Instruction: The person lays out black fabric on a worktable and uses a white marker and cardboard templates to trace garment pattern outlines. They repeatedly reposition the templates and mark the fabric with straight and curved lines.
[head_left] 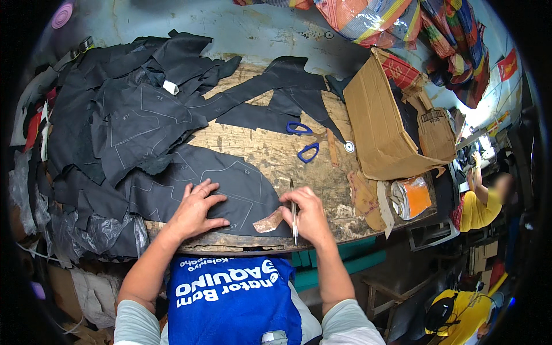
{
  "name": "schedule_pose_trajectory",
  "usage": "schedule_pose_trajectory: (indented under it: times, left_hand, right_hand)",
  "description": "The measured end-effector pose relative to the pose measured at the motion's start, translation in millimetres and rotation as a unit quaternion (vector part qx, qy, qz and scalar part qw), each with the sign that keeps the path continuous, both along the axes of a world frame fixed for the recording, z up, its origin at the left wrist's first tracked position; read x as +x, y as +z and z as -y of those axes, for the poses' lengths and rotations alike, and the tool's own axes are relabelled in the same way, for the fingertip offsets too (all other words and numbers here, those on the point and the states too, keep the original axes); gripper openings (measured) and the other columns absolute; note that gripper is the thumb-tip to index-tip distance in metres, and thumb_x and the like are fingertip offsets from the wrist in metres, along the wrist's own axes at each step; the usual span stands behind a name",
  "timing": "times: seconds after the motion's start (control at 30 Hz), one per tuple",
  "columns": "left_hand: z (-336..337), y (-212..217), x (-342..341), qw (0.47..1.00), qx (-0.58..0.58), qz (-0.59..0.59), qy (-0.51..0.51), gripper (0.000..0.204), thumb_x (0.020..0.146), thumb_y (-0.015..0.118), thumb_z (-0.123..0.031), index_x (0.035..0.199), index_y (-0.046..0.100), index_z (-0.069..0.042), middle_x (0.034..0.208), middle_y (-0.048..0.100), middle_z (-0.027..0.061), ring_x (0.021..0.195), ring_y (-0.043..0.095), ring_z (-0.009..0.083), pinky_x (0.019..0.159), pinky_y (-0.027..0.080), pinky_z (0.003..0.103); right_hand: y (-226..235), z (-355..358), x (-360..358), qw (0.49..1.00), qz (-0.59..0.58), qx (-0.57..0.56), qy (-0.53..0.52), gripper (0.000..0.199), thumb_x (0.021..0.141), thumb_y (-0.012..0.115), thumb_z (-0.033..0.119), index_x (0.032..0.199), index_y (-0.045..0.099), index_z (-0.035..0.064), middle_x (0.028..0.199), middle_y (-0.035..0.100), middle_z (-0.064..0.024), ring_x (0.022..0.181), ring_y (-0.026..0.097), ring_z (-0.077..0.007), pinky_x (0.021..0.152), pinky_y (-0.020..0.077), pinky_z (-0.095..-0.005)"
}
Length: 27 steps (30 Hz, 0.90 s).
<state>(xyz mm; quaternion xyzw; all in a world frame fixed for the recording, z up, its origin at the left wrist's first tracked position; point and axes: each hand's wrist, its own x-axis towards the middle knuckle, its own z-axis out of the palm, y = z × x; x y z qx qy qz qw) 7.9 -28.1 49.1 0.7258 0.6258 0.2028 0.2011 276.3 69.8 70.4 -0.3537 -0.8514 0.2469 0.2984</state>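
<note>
A dark sheet of leather-like material (230,190) with pale drawn outlines lies on the worn wooden table near its front edge. My left hand (198,213) rests flat on it, fingers spread. My right hand (307,215) is at the sheet's right end, its fingers closed round a slim pen (294,215). The pen stands roughly upright in the view. Against the right hand's fingertips lies a small brown, curved template (267,222), on the sheet's near right corner. Whether the fingers press on the template I cannot tell.
Blue-handled scissors (305,144) lie beyond my right hand. A heap of dark material (126,121) fills the left side. At right stand a cardboard box (376,121), tan templates (365,198) and an orange-and-white folded bundle (411,198). Two people in yellow (482,210) are farther right.
</note>
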Motion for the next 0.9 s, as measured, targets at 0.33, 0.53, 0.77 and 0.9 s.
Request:
schedule_pose_trajectory:
  times: [0.33, 0.53, 0.77, 0.9]
  left_hand:
    - [13, -22, 52, 0.991, 0.091, 0.081, 0.049, 0.023, 0.071, 0.077, -0.027, 0.088, 0.073, -0.012, 0.128, 0.052, 0.0160, 0.129, 0.039, 0.0348, 0.103, 0.019, 0.065]
    - [29, -26, 61, 0.990, 0.135, 0.039, -0.004, 0.023, 0.072, 0.075, -0.029, 0.091, 0.074, -0.017, 0.128, 0.051, 0.0149, 0.129, 0.037, 0.0355, 0.100, 0.018, 0.068]
    - [51, -25, 76, 0.957, 0.196, 0.207, -0.059, 0.015, 0.073, 0.076, -0.014, 0.084, 0.069, -0.006, 0.084, 0.066, 0.0077, 0.075, 0.064, 0.0242, 0.069, 0.050, 0.035]
    - [59, -20, 82, 0.949, 0.145, 0.233, -0.152, 0.011, 0.077, 0.072, -0.014, 0.083, 0.069, -0.006, 0.078, 0.067, 0.0080, 0.071, 0.066, 0.0236, 0.067, 0.054, 0.034]
  right_hand:
    - [-54, 50, -16, 0.995, -0.065, 0.054, -0.050, 0.027, 0.065, 0.080, 0.015, 0.086, 0.066, 0.0064, 0.089, 0.068, -0.0080, 0.091, 0.059, -0.0295, 0.082, 0.0456, -0.0408]
    - [-49, 59, -20, 0.989, -0.047, 0.073, -0.117, 0.025, 0.065, 0.079, 0.010, 0.085, 0.064, 0.0037, 0.093, 0.067, -0.0123, 0.095, 0.059, -0.0351, 0.087, 0.0452, -0.0441]
    - [-41, 46, -12, 0.998, -0.002, 0.054, -0.023, 0.026, 0.061, 0.073, 0.010, 0.086, 0.066, 0.0068, 0.100, 0.068, -0.0108, 0.105, 0.056, -0.0347, 0.093, 0.0400, -0.0463]
    - [-43, 60, -13, 0.994, 0.016, 0.065, -0.085, 0.027, 0.061, 0.075, 0.014, 0.086, 0.065, 0.0089, 0.096, 0.068, -0.0087, 0.104, 0.056, -0.0326, 0.096, 0.0348, -0.0493]
